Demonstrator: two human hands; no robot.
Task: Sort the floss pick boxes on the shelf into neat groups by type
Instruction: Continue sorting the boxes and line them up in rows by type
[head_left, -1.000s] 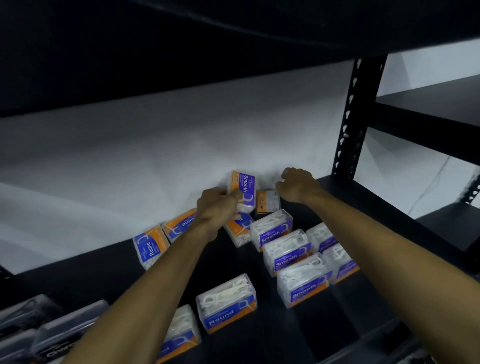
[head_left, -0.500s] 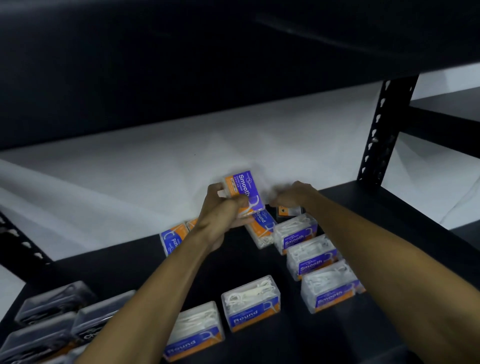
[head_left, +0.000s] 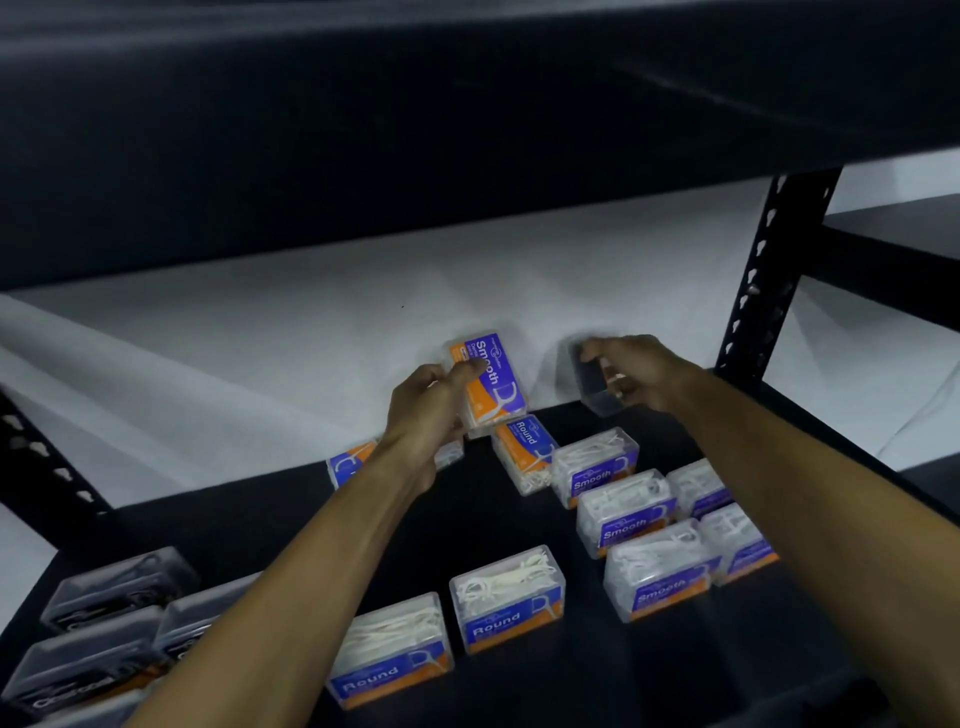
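The left hand pinches a Smooth box of white picks, lifted above the shelf near its back. The right hand curls its grip round a dark box, contents unclear. Clear Smooth boxes and Round boxes show white picks.

Smooth box: blue-and-orange label, held upright above the shelf at the back.
Dark box: tilted, lifted off the shelf on the right, blurred.
Smooth boxes: clear, white picks inside, grouped in rows at the right.
Round boxes: two side by side at the front.
Round box: lying tilted at the back.
Dark boxes: grouped at the front left.
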